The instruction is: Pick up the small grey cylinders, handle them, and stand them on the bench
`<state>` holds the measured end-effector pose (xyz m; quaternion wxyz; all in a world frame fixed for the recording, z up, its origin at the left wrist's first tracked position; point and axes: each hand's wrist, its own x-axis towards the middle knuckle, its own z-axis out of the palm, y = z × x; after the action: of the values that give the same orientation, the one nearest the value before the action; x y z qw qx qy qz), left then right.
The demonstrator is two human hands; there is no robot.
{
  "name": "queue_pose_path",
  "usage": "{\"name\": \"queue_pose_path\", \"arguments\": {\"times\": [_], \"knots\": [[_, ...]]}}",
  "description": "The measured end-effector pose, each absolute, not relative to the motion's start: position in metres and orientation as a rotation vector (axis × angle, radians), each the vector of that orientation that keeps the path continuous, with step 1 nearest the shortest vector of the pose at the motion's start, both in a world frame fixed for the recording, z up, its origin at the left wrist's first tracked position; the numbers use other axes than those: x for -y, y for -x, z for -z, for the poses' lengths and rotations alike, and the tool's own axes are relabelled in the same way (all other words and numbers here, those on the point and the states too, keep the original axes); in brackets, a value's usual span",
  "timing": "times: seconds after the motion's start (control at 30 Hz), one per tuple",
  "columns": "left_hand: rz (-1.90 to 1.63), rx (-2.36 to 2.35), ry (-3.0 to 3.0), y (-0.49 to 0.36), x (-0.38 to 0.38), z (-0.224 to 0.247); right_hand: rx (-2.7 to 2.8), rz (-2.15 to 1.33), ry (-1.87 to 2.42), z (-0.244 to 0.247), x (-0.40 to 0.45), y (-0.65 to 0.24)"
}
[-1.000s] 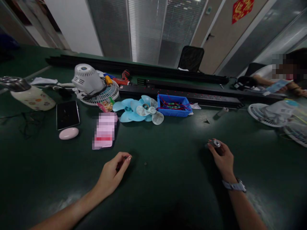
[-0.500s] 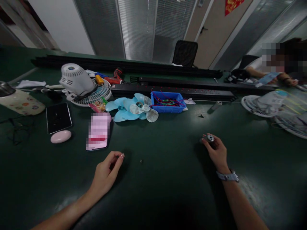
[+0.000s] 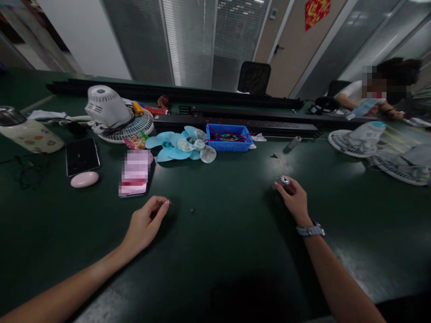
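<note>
Holding step: your R hand (image 3: 294,199) is clamping a silver metal cylinder (image 3: 284,181); L hand (image 3: 144,224), fingertips meeting, contents unclear, nr tiny grey metal ring (image 3: 191,210); next move's prob. needing steady R grip.

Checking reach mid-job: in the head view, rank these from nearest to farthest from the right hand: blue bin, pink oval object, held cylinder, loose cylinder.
1. Held cylinder: gripped in the right hand.
2. Loose cylinder: beyond the hand.
3. Blue bin: beyond the hand, to its left.
4. Pink oval object: far left, beside the dark tablet.
</note>
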<state>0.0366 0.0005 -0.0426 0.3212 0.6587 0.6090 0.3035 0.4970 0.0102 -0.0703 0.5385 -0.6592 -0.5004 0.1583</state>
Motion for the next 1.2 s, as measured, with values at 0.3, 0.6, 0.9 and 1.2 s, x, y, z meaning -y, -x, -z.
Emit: {"name": "queue_pose_path", "arguments": {"times": [0.3, 0.6, 0.9, 1.2], "knots": [[-0.802, -1.517, -1.744, -0.039, 0.0, 0.042, 1.23, -0.365, 1.575, 0.075, -0.022, -0.504], [-0.797, -1.523, -1.721, -0.044, -0.005, 0.039, 1.339, 0.204, 1.658, 0.032, 0.002, -0.443], [-0.827, -1.644, -1.77, -0.053, -0.011, 0.042, 2.443, -0.544, 1.113, 0.032, 0.001, -0.303], [-0.862, -1.572, -1.854, -0.055, -0.009, 0.041, 2.383, -0.476, 1.119, 0.039, -0.019, -0.283]]}}
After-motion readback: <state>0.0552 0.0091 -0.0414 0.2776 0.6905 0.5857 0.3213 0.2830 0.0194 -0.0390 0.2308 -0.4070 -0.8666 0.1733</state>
